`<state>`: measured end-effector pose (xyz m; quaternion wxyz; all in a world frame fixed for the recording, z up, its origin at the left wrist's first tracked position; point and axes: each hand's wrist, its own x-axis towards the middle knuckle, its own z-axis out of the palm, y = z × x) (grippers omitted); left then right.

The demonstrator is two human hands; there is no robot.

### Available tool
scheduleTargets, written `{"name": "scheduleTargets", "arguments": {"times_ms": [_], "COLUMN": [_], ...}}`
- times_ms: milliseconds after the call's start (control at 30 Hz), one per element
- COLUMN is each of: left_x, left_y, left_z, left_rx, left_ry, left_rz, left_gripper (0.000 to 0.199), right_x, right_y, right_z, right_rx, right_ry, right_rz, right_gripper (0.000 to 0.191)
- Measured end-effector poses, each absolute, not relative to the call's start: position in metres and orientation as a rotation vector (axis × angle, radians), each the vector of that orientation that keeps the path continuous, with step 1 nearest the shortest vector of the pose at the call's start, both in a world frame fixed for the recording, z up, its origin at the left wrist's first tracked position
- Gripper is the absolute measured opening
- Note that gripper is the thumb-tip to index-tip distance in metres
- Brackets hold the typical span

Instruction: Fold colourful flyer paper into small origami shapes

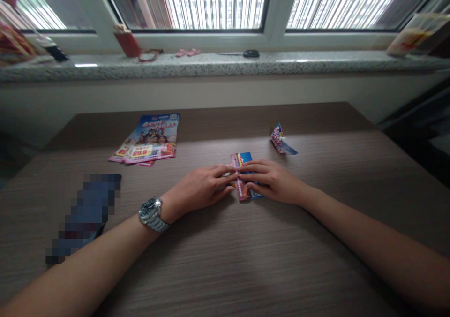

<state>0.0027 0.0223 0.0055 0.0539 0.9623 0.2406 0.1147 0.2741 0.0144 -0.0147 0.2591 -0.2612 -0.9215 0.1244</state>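
A small colourful printed flyer [243, 191], folded into a narrow piece, lies flat on the table between my two hands. My left hand [207, 183], with a metal watch [150, 210] on its wrist, reaches in from the left; its outstretched fingertips rest on the paper's left part. From the right, my right hand [272, 178] lays its spread fingers across the paper's blue side. The fingertips of both hands nearly meet over the middle and cover part of it. Beyond my right hand stands a folded paper shape [280, 141] with the same sort of print.
Several printed flyers [154, 136] lie stacked at the back left of the wooden table [218, 265]. A pixelated dark blue object [91, 209] is beside my left forearm. On the stone windowsill [211, 66] are scissors [251, 53], a red container [128, 42] and small pink pieces [188, 53].
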Motion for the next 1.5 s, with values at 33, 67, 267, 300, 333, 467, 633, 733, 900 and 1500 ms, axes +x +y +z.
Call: {"name": "scheduleTargets", "arguments": {"times_ms": [33,67,267,300,333,467,633,733,900,1500], "left_x": [0.003,0.003,0.004,0.004,0.004,0.004,0.005,0.006,0.009,0.011], "left_y": [0.022,0.022,0.021,0.020,0.020,0.020,0.018,0.018,0.017,0.014], "left_z": [0.006,0.006,0.005,0.005,0.005,0.004,0.003,0.005,0.006,0.008], "left_rx": [2.929,2.935,2.940,2.934,2.928,2.934,2.961,2.955,2.947,3.004], "left_ry": [0.729,0.729,0.731,0.732,0.732,0.749,0.760,0.745,0.729,0.769], "left_rz": [0.350,0.353,0.359,0.355,0.351,0.320,0.309,0.329,0.380,0.358], "left_gripper": [0.038,0.038,0.039,0.039,0.039,0.041,0.042,0.040,0.040,0.039], "right_x": [0.274,0.274,0.273,0.273,0.273,0.275,0.274,0.271,0.267,0.262], "right_y": [0.014,0.015,0.015,0.015,0.015,0.015,0.015,0.017,0.024,0.040], "right_z": [-0.015,-0.014,-0.013,-0.014,-0.015,-0.017,-0.016,-0.015,-0.017,-0.015], "right_rx": [-0.704,-0.701,-0.693,-0.696,-0.700,-0.729,-0.800,-0.863,-0.956,-0.976], "right_ry": [-2.495,-2.491,-2.478,-2.476,-2.472,-2.429,-2.341,-2.271,-2.169,-2.260], "right_rz": [0.341,0.343,0.355,0.363,0.373,0.422,0.493,0.494,0.473,0.463], "right_gripper": [0.029,0.030,0.029,0.028,0.027,0.024,0.023,0.020,0.011,0.006]}}
